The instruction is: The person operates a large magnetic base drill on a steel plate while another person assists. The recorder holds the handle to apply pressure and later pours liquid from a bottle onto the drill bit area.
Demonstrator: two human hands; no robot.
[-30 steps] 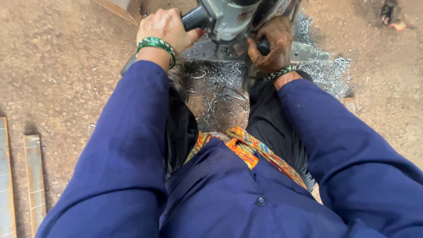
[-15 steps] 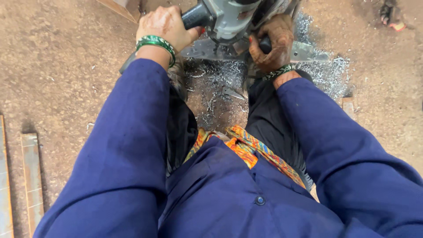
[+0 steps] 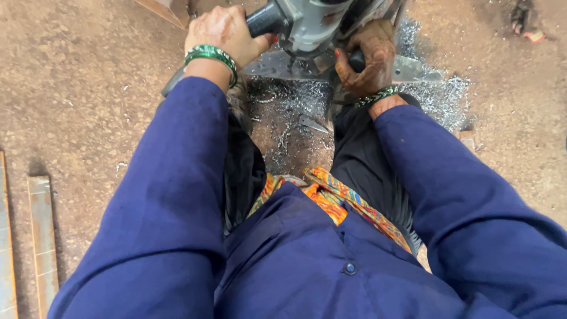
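Observation:
A grey power drill [image 3: 310, 23] stands at the top of the head view, over a flat metal plate [image 3: 413, 70] lying on the dirt floor. My left hand [image 3: 221, 32], with green bangles at the wrist, is closed around the drill's black side handle. My right hand [image 3: 369, 53], also wearing a bangle, grips the black handle on the drill's other side. Both arms are in dark blue sleeves. The drill bit and its point of contact are hidden by the tool body.
Silvery metal shavings [image 3: 449, 94] lie scattered around the plate and between my legs. Two long metal strips [image 3: 42, 236] lie on the floor at the left. A wooden piece [image 3: 162, 9] sits at the top left, and small debris [image 3: 525, 23] at the top right.
The drill and both hands have shifted slightly upward in view; the grips are unchanged.

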